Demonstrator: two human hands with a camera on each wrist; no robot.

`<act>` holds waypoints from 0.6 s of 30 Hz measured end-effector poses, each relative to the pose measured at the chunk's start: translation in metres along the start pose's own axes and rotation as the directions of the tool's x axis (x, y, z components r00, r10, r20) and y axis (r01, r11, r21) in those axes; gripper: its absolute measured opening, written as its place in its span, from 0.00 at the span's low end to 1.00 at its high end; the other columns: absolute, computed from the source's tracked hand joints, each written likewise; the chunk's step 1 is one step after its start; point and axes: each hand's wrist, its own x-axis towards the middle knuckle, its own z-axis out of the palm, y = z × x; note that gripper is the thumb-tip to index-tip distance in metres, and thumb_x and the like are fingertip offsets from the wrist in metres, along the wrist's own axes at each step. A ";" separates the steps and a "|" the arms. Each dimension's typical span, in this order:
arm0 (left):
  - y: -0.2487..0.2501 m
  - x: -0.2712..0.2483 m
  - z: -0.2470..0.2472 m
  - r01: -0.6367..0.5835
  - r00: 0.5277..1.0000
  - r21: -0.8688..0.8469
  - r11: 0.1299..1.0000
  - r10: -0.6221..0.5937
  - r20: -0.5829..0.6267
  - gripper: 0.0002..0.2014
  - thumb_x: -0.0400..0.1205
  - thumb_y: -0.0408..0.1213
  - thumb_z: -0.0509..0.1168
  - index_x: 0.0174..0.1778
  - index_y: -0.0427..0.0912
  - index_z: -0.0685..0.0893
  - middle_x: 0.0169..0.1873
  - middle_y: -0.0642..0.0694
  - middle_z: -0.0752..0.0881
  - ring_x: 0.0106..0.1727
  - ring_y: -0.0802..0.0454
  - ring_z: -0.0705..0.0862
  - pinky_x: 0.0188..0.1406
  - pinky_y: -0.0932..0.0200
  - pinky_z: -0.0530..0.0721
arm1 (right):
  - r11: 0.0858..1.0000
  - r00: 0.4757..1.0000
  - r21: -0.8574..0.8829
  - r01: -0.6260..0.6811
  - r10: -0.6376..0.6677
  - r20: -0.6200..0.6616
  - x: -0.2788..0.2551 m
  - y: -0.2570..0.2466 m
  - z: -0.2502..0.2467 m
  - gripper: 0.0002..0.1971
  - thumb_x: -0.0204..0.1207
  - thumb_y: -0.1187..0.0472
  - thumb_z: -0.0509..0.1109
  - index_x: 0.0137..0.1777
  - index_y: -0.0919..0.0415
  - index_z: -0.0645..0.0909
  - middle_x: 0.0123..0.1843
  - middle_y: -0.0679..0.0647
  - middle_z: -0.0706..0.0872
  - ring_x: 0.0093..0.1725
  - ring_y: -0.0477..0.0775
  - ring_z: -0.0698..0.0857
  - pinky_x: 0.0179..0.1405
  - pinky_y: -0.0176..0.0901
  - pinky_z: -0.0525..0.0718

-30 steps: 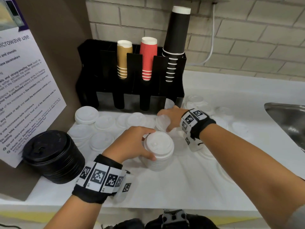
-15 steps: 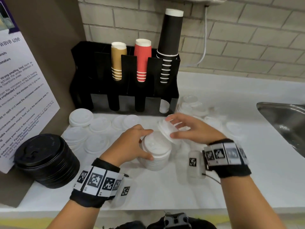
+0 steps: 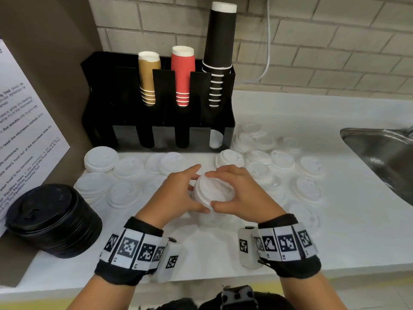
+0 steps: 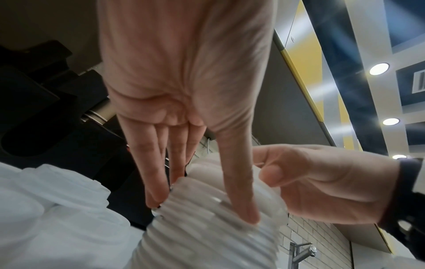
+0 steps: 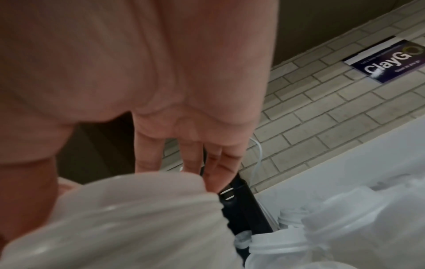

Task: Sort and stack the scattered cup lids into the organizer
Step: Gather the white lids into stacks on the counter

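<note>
A white desk (image 3: 279,247) runs along a wall of pale brick (image 3: 335,41), with the corner of a steel sink (image 3: 380,153) set into it at the right. At the back left stands the black organizer (image 3: 125,104), its upper slots holding a tan cup stack (image 3: 147,79), a red cup stack (image 3: 182,74) and a tall black cup stack (image 3: 220,52); a white lid (image 3: 215,138) shows in the lower right slot. A printed notice (image 3: 26,135) leans on the brown panel at the left, and a stack of black lids (image 3: 51,220) sits on the desk in front of it. Loose white lids (image 3: 308,189) lie scattered across the desk ahead of the organizer and toward the sink, some in low piles such as the one at the left (image 3: 100,158).

In the middle, near the front edge, a stack of white lids (image 3: 214,193) is held between both hands. The left hand (image 3: 176,195) grips its left side, fingers (image 4: 156,182) and thumb laid down along the ribbed rims. The right hand (image 3: 239,193) pinches the top lid of the stack from the right, thumb at the near rim, fingers (image 5: 216,163) over the far rim. Both wrists wear black bands with square printed markers. A white cable (image 3: 268,41) hangs down the brick behind the organizer.
</note>
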 end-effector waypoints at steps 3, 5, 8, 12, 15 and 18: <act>-0.003 0.000 -0.001 -0.007 1.000 -0.039 0.999 0.007 0.007 0.55 0.60 0.36 0.86 0.83 0.47 0.65 0.61 0.60 0.80 0.51 0.67 0.81 0.45 0.76 0.82 | 0.999 1.000 -0.046 -0.003 0.004 0.025 0.004 -0.004 0.002 0.34 0.65 0.52 0.78 0.74 0.44 0.74 0.73 0.49 0.71 0.71 0.51 0.65 0.72 0.44 0.67; -0.004 0.000 0.000 -0.005 1.000 -0.053 0.999 0.005 0.016 0.53 0.61 0.34 0.86 0.82 0.46 0.67 0.62 0.58 0.81 0.51 0.66 0.81 0.44 0.77 0.82 | 0.995 0.999 -0.101 -0.006 0.010 0.034 0.005 -0.005 0.004 0.35 0.65 0.52 0.78 0.74 0.45 0.73 0.73 0.50 0.71 0.70 0.51 0.64 0.71 0.42 0.66; -0.005 0.000 -0.001 -0.022 1.000 -0.068 0.997 0.023 0.005 0.44 0.61 0.31 0.86 0.74 0.47 0.77 0.53 0.64 0.82 0.51 0.65 0.84 0.45 0.76 0.83 | 0.991 0.999 -0.136 -0.015 0.020 0.036 0.007 -0.006 0.005 0.36 0.65 0.51 0.78 0.75 0.44 0.72 0.74 0.50 0.70 0.70 0.52 0.64 0.70 0.40 0.65; -0.006 0.002 -0.003 -0.048 0.998 -0.057 0.997 0.050 0.035 0.32 0.61 0.33 0.85 0.61 0.52 0.86 0.48 0.61 0.89 0.49 0.64 0.87 0.49 0.65 0.87 | 0.986 0.998 -0.166 -0.028 0.036 0.045 0.009 -0.007 0.008 0.37 0.64 0.50 0.78 0.76 0.44 0.72 0.74 0.51 0.69 0.71 0.53 0.63 0.71 0.44 0.67; -0.004 0.005 -0.004 -0.052 0.996 -0.037 0.998 0.055 0.069 0.36 0.61 0.41 0.85 0.66 0.55 0.83 0.54 0.63 0.88 0.55 0.67 0.85 0.55 0.63 0.85 | 0.988 0.998 -0.148 -0.036 0.045 0.053 0.009 -0.004 0.009 0.38 0.64 0.49 0.79 0.76 0.43 0.71 0.74 0.50 0.69 0.70 0.53 0.63 0.70 0.45 0.68; -0.003 0.008 -0.005 -0.043 0.996 -0.005 0.999 0.043 0.084 0.45 0.61 0.41 0.86 0.76 0.52 0.77 0.65 0.59 0.83 0.65 0.62 0.81 0.64 0.60 0.82 | 0.992 0.997 -0.120 -0.032 0.040 0.067 0.007 0.000 0.009 0.37 0.67 0.49 0.79 0.76 0.42 0.70 0.77 0.49 0.68 0.73 0.53 0.63 0.72 0.46 0.67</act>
